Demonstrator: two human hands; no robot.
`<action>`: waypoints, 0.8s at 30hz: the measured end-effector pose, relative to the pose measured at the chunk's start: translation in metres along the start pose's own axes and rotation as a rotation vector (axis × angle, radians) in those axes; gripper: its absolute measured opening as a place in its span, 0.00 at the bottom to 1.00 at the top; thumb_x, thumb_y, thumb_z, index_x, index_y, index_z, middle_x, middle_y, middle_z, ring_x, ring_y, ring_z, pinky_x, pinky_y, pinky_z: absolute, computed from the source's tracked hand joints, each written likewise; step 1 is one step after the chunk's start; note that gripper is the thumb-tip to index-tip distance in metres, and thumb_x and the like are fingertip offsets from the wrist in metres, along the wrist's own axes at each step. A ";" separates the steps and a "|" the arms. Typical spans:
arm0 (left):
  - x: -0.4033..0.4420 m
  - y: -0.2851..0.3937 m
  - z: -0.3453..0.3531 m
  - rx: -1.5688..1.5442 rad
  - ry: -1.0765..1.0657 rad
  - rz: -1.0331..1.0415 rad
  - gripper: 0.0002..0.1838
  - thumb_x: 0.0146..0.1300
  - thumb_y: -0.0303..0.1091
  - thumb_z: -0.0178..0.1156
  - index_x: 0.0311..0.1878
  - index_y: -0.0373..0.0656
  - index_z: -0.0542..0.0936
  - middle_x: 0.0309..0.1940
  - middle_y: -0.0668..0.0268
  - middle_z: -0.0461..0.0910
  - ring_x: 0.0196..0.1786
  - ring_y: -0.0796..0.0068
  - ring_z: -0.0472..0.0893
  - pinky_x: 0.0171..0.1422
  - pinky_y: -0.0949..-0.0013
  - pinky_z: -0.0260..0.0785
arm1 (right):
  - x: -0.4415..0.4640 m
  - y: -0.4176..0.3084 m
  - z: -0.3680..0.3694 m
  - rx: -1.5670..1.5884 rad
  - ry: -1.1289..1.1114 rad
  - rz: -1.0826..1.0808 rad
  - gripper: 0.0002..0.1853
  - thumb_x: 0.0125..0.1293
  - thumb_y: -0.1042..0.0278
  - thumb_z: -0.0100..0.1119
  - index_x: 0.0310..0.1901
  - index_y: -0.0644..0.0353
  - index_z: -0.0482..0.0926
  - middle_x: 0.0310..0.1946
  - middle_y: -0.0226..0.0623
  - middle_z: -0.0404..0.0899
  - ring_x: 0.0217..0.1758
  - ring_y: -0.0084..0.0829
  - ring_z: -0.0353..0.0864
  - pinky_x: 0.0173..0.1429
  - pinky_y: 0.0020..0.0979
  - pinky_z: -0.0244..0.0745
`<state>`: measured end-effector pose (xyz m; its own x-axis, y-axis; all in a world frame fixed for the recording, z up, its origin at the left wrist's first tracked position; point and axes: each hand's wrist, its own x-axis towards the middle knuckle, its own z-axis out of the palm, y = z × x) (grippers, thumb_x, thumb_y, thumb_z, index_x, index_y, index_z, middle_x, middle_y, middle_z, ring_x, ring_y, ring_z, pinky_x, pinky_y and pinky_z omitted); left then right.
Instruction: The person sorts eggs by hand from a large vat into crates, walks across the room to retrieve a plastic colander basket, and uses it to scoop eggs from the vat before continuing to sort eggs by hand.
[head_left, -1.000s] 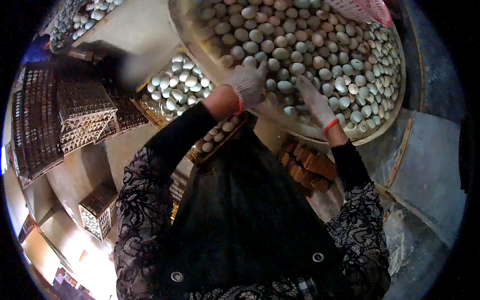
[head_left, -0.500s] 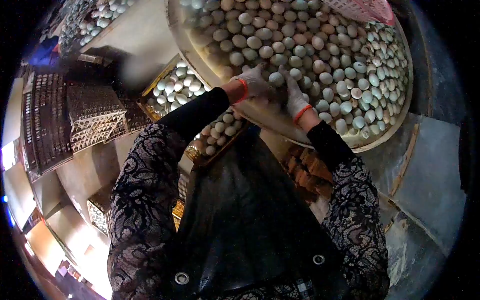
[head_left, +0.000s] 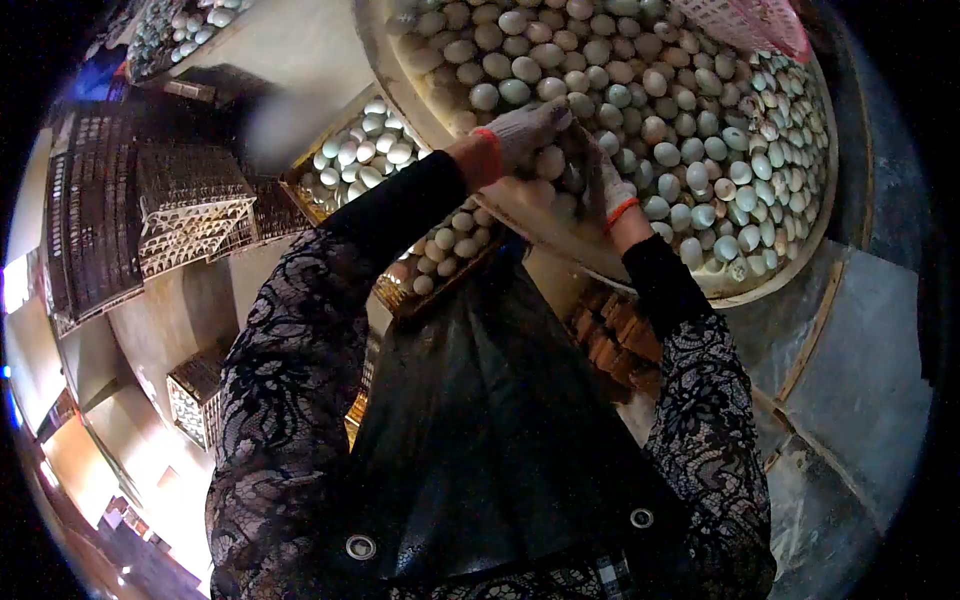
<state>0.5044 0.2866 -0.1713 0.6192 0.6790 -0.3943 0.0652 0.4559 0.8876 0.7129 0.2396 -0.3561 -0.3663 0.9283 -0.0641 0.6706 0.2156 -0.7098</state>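
Note:
A big round pan [head_left: 745,296] with a pale rim holds a mass of whitish and pale green eggs [head_left: 665,153]. At its near rim, both my hands wear light gloves with orange-red bands at the wrist. My left hand [head_left: 527,132] reaches in from the left, fingers stretched out over the eggs. Opposite it, my right hand [head_left: 608,188] stands on edge with long, straight fingers. The fingertips of both hands come close together. A few eggs [head_left: 549,162] lie in the gap between them, partly hidden and blurred.
A crate of eggs [head_left: 362,148] stands left of the pan, with another egg crate [head_left: 450,250] under its near rim. A pink basket [head_left: 745,25] sits at the far right of the pan. Stacked egg trays [head_left: 195,205] are at left, bricks [head_left: 615,335] below.
My hands have drawn together, left fingers crossing toward the right fingertips, with a few eggs between them. The view has shifted slightly, so the pan appears farther right and higher.

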 end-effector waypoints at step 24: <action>-0.098 0.083 -0.028 -0.181 0.237 0.425 0.29 0.66 0.54 0.49 0.60 0.40 0.69 0.50 0.64 0.76 0.50 0.73 0.76 0.50 0.69 0.71 | 0.055 -0.233 -0.092 -0.283 0.345 -0.352 0.37 0.53 0.71 0.63 0.65 0.57 0.58 0.58 0.47 0.68 0.58 0.45 0.70 0.59 0.37 0.69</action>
<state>0.4272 0.2737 -0.0659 0.3656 0.9282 -0.0696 -0.3031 0.1895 0.9339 0.5959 0.2685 -0.1298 -0.3984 0.8209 0.4091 0.7105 0.5583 -0.4284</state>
